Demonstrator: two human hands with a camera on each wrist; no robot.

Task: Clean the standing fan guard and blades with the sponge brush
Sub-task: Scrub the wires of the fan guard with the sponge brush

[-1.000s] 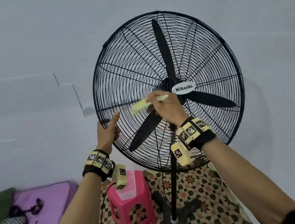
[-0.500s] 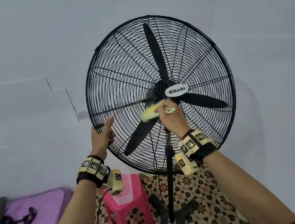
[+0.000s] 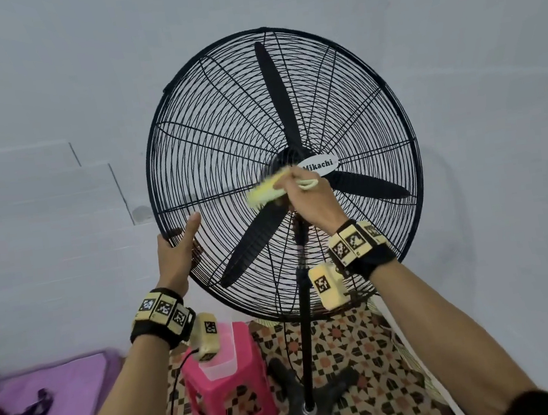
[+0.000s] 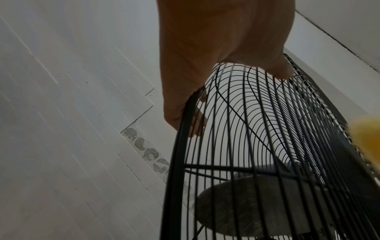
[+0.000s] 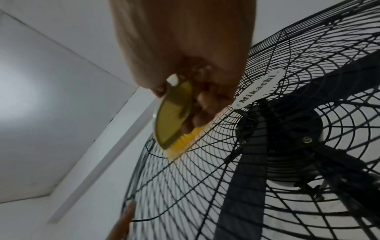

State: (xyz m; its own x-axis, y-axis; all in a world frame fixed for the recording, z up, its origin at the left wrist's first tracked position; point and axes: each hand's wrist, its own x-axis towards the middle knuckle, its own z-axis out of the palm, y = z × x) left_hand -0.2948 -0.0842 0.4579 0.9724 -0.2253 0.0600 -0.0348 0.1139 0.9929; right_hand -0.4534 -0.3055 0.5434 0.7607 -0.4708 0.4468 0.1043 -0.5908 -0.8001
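From the head view, the black fan guard (image 3: 222, 137) stands on its pole before a white wall. The right hand (image 3: 313, 199) grips the yellow sponge brush (image 3: 265, 191) against the guard, just left of the white Mikachi badge (image 3: 321, 166). The left hand (image 3: 177, 250) holds the guard's lower-left rim.

From the left wrist, fingers (image 4: 197, 118) curl behind the rim (image 4: 179, 146).

From the right wrist, the brush's bristles (image 5: 180, 147) touch the wires beside the badge.

Fan (image 3: 339, 102) before the wall (image 3: 45, 97), stool (image 3: 230, 395) left of its pole (image 3: 306, 324), mat (image 3: 63, 388) further left
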